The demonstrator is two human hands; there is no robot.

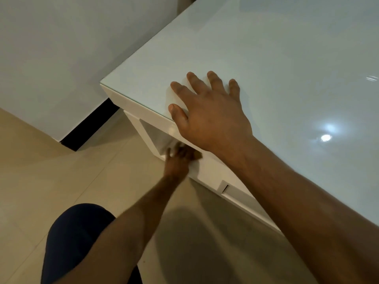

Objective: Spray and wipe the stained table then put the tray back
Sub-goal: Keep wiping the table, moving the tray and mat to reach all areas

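A white table with a glossy glass top (276,58) fills the upper right. My right hand (209,111) lies flat on the top near its front left corner, fingers spread, holding nothing. My left hand (178,158) is lower down, blurred, at the table's front side by the open shelf compartment (155,136); whether it holds anything is unclear. No spray bottle, cloth or tray is in view.
Beige floor tiles (61,177) spread below the table. A white wall (51,58) with a black skirting strip (90,124) stands at the left. My knee in dark blue cloth (78,238) is at the bottom left. A drawer front (231,187) shows under the tabletop.
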